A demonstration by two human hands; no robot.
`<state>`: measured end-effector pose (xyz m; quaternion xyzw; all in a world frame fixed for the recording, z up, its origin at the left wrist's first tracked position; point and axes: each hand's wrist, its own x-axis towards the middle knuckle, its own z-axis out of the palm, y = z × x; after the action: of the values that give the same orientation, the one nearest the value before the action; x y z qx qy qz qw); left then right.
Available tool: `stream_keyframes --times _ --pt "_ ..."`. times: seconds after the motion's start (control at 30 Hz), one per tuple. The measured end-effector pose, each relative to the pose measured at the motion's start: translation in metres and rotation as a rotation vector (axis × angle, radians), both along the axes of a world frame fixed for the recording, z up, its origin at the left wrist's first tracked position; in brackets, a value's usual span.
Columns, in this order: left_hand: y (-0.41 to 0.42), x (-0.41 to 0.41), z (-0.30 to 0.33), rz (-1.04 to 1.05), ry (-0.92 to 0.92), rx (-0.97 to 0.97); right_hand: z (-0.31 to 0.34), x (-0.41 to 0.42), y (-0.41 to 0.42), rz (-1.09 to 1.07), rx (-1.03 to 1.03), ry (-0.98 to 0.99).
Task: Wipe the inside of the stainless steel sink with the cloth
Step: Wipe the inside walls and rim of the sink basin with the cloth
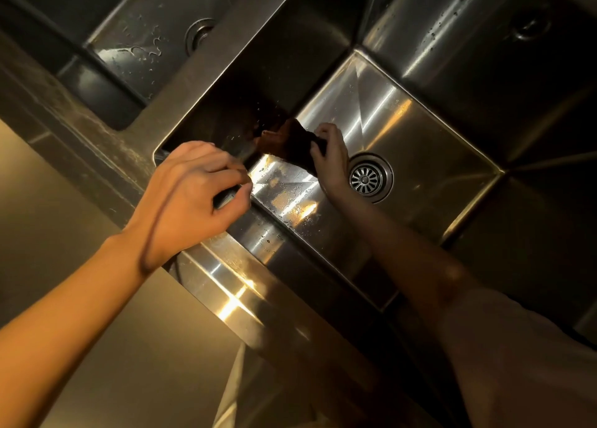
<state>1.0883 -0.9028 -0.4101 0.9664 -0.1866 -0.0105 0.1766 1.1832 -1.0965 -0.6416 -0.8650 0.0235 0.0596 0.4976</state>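
Head view: right hand [329, 156] wiping inside the steel sink [429, 156] with a dark cloth [290, 143].
Its grip is closed around the cloth, which is pressed low against the sink's left inner wall, just beside the drain [370, 178]. The left hand [190, 195] rests on the sink's near rim, fingers curled and holding nothing. Water droplets [290, 201] dot the basin floor.

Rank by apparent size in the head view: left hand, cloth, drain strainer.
1. left hand, though it is nearest the camera, so the lead is unsure
2. cloth, partly hidden by the right hand
3. drain strainer
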Motion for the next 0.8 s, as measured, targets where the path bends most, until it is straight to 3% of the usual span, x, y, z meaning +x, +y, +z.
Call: stream_keyframes --times 0.27,0.33,0.43,0.6,0.73,0.8 --pt "-0.001 0.000 0.000 -0.007 -0.010 0.000 -0.006 0.030 -0.006 -0.192 0.025 0.024" --pt "0.000 -0.001 0.000 -0.006 -0.009 -0.003 -0.004 0.031 -0.008 -0.098 0.005 0.076" --pt "-0.001 -0.001 0.000 -0.002 -0.012 -0.008 -0.009 0.028 -0.017 0.152 -0.216 0.043" --pt "0.000 -0.001 0.000 -0.001 -0.012 -0.008 -0.016 0.030 -0.026 0.385 -0.647 -0.273" --pt "0.000 -0.001 0.000 0.000 -0.015 -0.011 -0.022 0.020 -0.020 0.487 -0.743 -0.397" --pt "0.000 -0.001 0.000 0.003 -0.015 -0.010 -0.026 0.021 -0.019 0.502 -0.734 -0.327"
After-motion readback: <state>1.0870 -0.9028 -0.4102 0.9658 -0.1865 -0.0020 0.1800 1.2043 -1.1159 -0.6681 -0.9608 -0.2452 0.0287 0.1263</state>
